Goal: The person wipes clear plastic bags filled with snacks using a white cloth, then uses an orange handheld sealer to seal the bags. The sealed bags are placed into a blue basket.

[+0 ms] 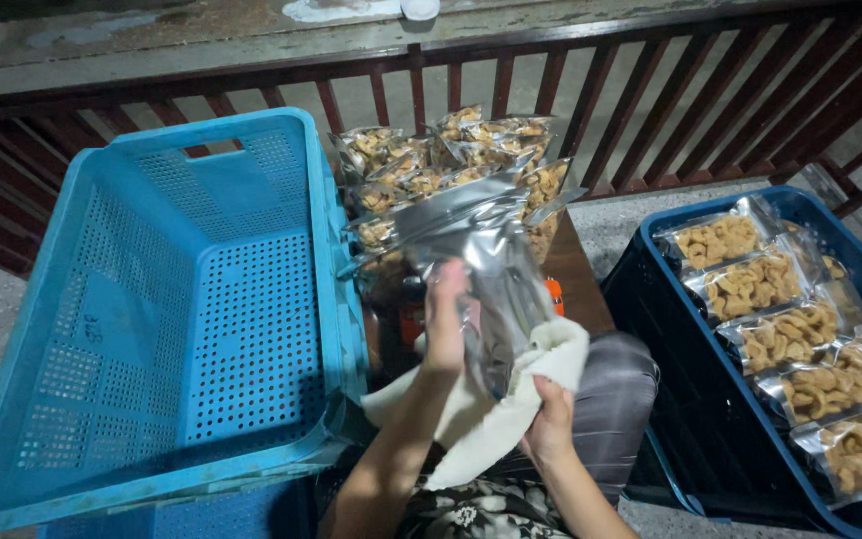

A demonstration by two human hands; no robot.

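My left hand (pixel 444 324) grips a shiny silver snack bag (pixel 486 269) from its left side and holds it upright in front of me. Low against the same bag, my right hand (pixel 551 424) presses a cream cloth (pixel 511 399), which drapes down over my lap. Behind the bag lies a heap of clear bags of fried snacks (pixel 451 165) on a small wooden table (pixel 576 274).
A light blue perforated crate (pixel 182 299) stands tilted at my left. On my right a dark blue crate (pixel 690 399) holds several clear bags of snacks (pixel 790 334) in a row. A dark red wooden railing (pixel 650 90) runs across the back.
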